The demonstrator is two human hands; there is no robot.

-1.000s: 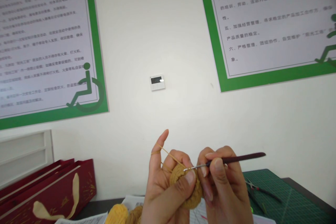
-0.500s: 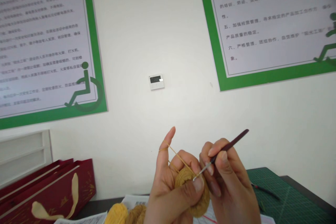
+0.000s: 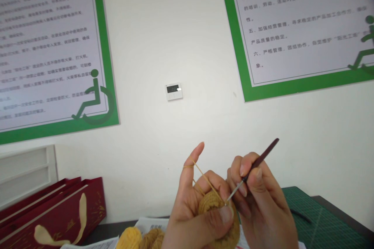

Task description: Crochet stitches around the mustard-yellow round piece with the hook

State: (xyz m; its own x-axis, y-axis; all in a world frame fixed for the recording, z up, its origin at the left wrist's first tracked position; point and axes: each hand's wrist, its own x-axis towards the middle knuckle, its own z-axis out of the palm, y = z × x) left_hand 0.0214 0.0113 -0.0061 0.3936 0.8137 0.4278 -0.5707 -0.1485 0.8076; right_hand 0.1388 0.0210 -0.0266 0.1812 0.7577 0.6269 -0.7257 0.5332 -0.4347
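My left hand (image 3: 195,206) pinches a round mustard-yellow crochet piece (image 3: 217,218) between thumb and fingers. Its index finger points up with a strand of yellow yarn (image 3: 201,173) looped over it. My right hand (image 3: 260,202) grips a dark-handled crochet hook (image 3: 254,165); the handle slants up to the right and the metal tip meets the top edge of the crochet piece. Both hands are raised in front of the wall at the bottom centre of the view.
Yellow yarn balls (image 3: 140,238) lie on papers at the bottom edge. Red gift boxes (image 3: 52,210) stand at the left, a green cutting mat (image 3: 321,221) with a dark tool lies at the right. Green-framed posters (image 3: 52,50) and a small wall controller (image 3: 173,91) hang on the white wall.
Both hands shifted a little to the right. The hook swung from nearly level to slanting steeply upward, its tip now dipped into the crochet piece's edge.
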